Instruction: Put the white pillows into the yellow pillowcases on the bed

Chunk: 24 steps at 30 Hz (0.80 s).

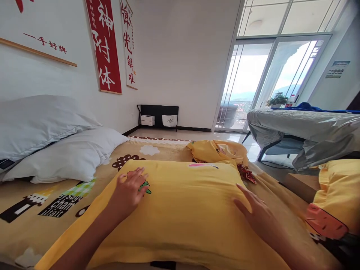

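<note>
A plump yellow pillow with a carrot print near its far left corner lies on the bed in front of me. My left hand rests on its left part beside that print, fingers stretched out and holding nothing. At the right edge of the pillow is my right hand, its thumb and fingers apart, touching or just over the cloth. Beyond the far right corner lies a crumpled yellow cloth with a dark red patterned piece showing beside it.
Two white pillows lie at the left on the patterned bedsheet. On the right are another yellow pillow, a cardboard box and a covered table. A black rack stands by the far wall near sliding glass doors.
</note>
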Each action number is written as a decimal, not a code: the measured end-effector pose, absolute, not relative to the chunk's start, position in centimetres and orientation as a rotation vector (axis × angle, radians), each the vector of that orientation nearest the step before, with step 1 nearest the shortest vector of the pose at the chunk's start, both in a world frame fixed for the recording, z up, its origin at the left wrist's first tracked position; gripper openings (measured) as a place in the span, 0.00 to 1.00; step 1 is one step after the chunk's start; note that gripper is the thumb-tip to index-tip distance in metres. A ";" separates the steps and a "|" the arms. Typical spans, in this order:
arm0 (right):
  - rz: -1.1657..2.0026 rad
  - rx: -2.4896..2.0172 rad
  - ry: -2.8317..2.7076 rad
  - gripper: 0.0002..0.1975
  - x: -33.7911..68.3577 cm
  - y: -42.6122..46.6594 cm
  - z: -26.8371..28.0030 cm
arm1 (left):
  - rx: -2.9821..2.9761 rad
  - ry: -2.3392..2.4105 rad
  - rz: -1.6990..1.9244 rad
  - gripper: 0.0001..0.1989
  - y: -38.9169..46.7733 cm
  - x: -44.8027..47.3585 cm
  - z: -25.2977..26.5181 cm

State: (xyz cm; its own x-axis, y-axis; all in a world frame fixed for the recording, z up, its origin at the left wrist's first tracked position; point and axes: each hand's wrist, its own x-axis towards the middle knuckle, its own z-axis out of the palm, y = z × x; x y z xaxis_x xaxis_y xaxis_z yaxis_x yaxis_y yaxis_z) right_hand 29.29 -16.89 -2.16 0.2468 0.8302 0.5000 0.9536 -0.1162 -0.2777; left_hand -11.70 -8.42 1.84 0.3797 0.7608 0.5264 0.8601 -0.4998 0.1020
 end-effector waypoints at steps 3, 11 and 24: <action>-0.034 -1.736 -2.031 0.29 22.4 -13.0 -0.5 | -2.709 -1.403 -0.601 0.24 -5.5 -4.9 3.2; 0.022 -1.922 -2.117 0.33 22.8 -8.1 -1.5 | -2.608 -1.526 -0.749 0.27 -3.5 -6.4 -3.0; 0.408 -2.112 -1.193 0.45 36.0 -11.1 -8.4 | -2.549 -1.590 -0.784 0.27 -4.3 -7.6 -2.7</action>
